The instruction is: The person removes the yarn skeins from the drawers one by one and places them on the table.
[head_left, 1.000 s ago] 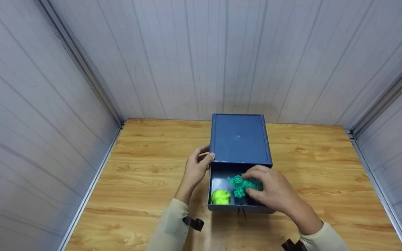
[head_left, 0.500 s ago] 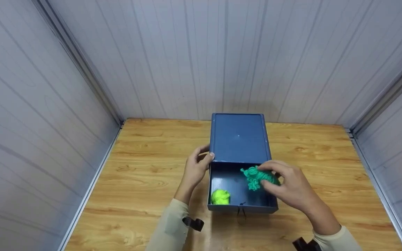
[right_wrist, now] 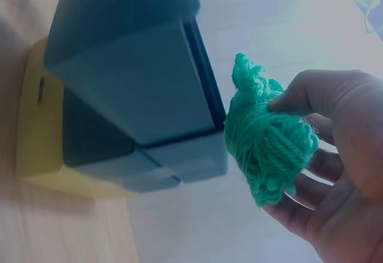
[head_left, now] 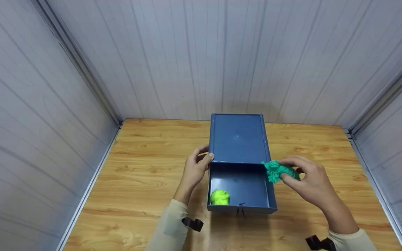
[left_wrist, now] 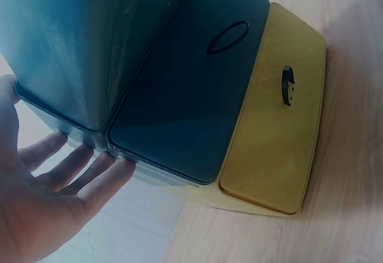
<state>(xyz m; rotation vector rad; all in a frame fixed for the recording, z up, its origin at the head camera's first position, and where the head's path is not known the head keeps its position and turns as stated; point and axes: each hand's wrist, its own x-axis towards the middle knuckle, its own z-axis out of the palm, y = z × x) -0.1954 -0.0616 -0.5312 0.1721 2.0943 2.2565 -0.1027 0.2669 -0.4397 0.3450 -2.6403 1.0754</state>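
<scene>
My right hand (head_left: 311,179) pinches a green yarn skein (head_left: 274,170) between thumb and fingers. It holds the skein above the right edge of the pulled-out top drawer (head_left: 248,190); loose loops show in the right wrist view. A neon yellow-green yarn ball (head_left: 220,197) lies in that drawer's front left corner. My left hand (head_left: 194,169) rests against the left side of the blue drawer cabinet (head_left: 239,137), thumb at its upper front corner. In the left wrist view, its extended fingers (left_wrist: 105,182) touch the side.
Under the open drawer are a shut dark blue drawer (left_wrist: 185,89) with a black loop pull and a yellow one (left_wrist: 269,131). A similar black loop (head_left: 241,209) hangs from the open drawer's front. Pale panel walls (head_left: 173,62) enclose the wooden table (head_left: 145,181).
My right hand has lifted the green yarn skein out of the drawer and moved right with it. My left hand has stayed on the cabinet; the yellow-green ball has not moved.
</scene>
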